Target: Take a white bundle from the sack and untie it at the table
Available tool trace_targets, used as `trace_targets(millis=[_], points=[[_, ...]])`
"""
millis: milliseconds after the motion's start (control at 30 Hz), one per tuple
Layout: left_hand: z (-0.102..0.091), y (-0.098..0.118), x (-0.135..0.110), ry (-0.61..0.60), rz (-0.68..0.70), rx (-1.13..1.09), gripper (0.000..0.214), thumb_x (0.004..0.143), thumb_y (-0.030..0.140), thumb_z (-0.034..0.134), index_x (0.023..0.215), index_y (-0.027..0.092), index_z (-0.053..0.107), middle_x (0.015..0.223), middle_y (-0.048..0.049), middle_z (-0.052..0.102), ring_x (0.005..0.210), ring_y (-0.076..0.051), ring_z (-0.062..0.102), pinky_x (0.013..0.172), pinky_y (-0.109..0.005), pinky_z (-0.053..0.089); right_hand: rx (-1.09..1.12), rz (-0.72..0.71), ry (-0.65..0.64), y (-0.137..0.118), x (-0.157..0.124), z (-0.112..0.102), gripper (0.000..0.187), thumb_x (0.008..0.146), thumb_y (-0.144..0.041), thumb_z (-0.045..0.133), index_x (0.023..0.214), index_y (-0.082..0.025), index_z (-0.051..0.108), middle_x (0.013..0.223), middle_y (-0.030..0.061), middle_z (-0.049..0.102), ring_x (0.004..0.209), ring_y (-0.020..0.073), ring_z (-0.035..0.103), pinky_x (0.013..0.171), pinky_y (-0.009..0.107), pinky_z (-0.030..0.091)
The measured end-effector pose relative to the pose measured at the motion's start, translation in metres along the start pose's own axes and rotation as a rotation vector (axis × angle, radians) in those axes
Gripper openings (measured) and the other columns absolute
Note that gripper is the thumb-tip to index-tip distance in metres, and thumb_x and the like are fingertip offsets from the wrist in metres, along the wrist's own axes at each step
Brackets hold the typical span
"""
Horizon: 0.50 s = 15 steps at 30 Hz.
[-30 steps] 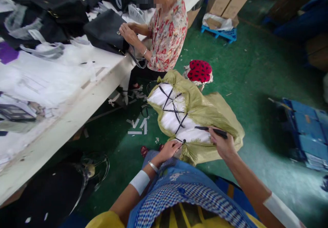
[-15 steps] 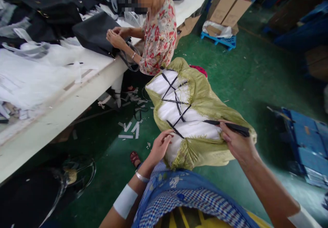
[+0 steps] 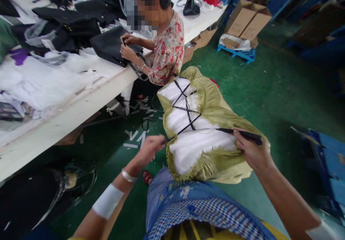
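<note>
In front of me a sack (image 3: pixel 234 121) of olive-green woven material is open along its top, with white wrapped contents (image 3: pixel 199 144) showing. Black cord (image 3: pixel 185 108) criss-crosses the far part of the opening. My left hand (image 3: pixel 152 146) is closed at the sack's left edge, on the end of the cord; motion blurs its fingers. My right hand (image 3: pixel 252 146) grips a long, narrow black tool (image 3: pixel 249 136) whose kind I cannot make out. Its thin end lies over the white contents, pointing left.
A person in a floral shirt (image 3: pixel 172 42) handles a black bag (image 3: pixel 110 45) at the long white table (image 3: pixel 107 92) on my left. Paper strips (image 3: pixel 130 145) litter the green floor. Cartons (image 3: pixel 248 20) stand on a blue pallet (image 3: pixel 237 53) ahead; a dark stool (image 3: pixel 29 193) is lower left.
My left hand has moved left off the sack and closed, drawing the cord end out of the near edge. The near flap has fallen wider open. My right hand keeps the black tool.
</note>
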State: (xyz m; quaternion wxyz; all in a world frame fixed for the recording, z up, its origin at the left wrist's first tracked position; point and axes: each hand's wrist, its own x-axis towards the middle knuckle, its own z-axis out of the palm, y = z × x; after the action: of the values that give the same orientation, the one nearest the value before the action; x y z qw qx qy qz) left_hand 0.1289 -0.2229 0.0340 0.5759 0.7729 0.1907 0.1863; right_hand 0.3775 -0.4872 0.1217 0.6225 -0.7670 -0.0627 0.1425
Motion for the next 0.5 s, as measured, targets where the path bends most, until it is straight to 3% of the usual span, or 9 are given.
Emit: trace_targets(millis=[67,100,133,200,233,300,367,433,500], points=[[-0.033,-0.009,-0.018,0.430,-0.156,-0.016,0.044,0.093,0.055,0.045,0.071,0.021,0.062,0.059,0.0000,0.052,0.060,-0.016,0.052,0.067,-0.033,0.050,0.026,-0.024,-0.008,-0.003,0.002,-0.003,0.029,0.062,-0.033,0.087,0.084,-0.017,0.077,0.074,0.0037,0.068,0.048,0.0055,0.042,0.036,0.017,0.027],[-0.040,-0.011,-0.027,0.588,-0.223,0.035,0.036,0.090,0.053,0.052,0.079,0.021,0.064,0.067,-0.0016,0.057,0.067,-0.018,0.056,0.070,-0.034,0.051,0.043,-0.032,-0.022,-0.005,0.002,-0.003,0.028,0.062,-0.032,0.087,0.083,-0.017,0.077,0.073,0.0038,0.068,0.047,0.0054,0.040,0.035,0.017,0.026],[-0.039,-0.011,-0.035,0.659,-0.257,0.087,0.030,0.086,0.050,0.059,0.091,0.020,0.065,0.079,-0.0039,0.062,0.078,-0.020,0.059,0.074,-0.036,0.052,0.057,-0.034,-0.034,-0.006,0.002,-0.003,0.028,0.061,-0.032,0.087,0.083,-0.017,0.077,0.073,0.0039,0.068,0.047,0.0052,0.040,0.035,0.017,0.025],[-0.015,-0.002,-0.047,0.649,-0.247,0.210,0.037,0.082,0.042,0.067,0.112,0.021,0.063,0.106,-0.0081,0.063,0.100,-0.024,0.059,0.083,-0.038,0.052,0.058,-0.026,-0.039,-0.006,0.001,-0.002,0.029,0.061,-0.033,0.088,0.083,-0.017,0.077,0.074,0.0037,0.068,0.047,0.0050,0.040,0.036,0.017,0.025],[0.005,0.004,-0.049,0.561,-0.210,0.248,0.036,0.086,0.039,0.063,0.117,0.022,0.061,0.114,-0.0089,0.062,0.106,-0.024,0.059,0.085,-0.037,0.052,0.048,-0.012,-0.039,-0.004,0.001,-0.002,0.030,0.061,-0.034,0.088,0.084,-0.017,0.077,0.072,0.0028,0.067,0.047,0.0048,0.039,0.036,0.017,0.025],[0.045,0.015,-0.046,0.362,-0.129,0.247,0.028,0.092,0.034,0.055,0.118,0.026,0.063,0.125,-0.0083,0.057,0.114,-0.023,0.057,0.094,-0.037,0.050,0.023,0.028,-0.040,0.003,0.000,-0.002,0.034,0.061,-0.037,0.088,0.087,-0.017,0.077,0.064,0.0000,0.063,0.045,0.0044,0.038,0.036,0.017,0.025],[0.071,0.015,-0.037,0.371,-0.110,0.282,0.027,0.094,0.030,0.048,0.116,0.027,0.064,0.133,-0.0081,0.052,0.123,-0.023,0.051,0.104,-0.040,0.043,0.027,0.069,-0.077,0.016,0.000,0.004,0.039,0.059,-0.040,0.089,0.088,-0.016,0.077,0.059,-0.0013,0.060,0.044,0.0044,0.036,0.035,0.017,0.024],[0.078,0.001,-0.032,0.410,-0.170,0.310,0.025,0.092,0.029,0.051,0.113,0.026,0.065,0.140,-0.0080,0.047,0.130,-0.027,0.045,0.110,-0.045,0.037,0.050,0.098,-0.152,0.034,-0.003,0.018,0.042,0.060,-0.044,0.088,0.087,-0.014,0.076,0.057,-0.0017,0.058,0.043,0.0045,0.034,0.036,0.017,0.023],[0.071,-0.026,-0.037,0.426,-0.266,0.284,0.024,0.086,0.027,0.056,0.108,0.024,0.066,0.145,-0.0083,0.042,0.135,-0.030,0.039,0.112,-0.048,0.032,0.062,0.120,-0.245,0.057,-0.008,0.041,0.043,0.062,-0.047,0.085,0.086,-0.013,0.075,0.055,-0.0022,0.055,0.043,0.0046,0.034,0.037,0.017,0.022]])
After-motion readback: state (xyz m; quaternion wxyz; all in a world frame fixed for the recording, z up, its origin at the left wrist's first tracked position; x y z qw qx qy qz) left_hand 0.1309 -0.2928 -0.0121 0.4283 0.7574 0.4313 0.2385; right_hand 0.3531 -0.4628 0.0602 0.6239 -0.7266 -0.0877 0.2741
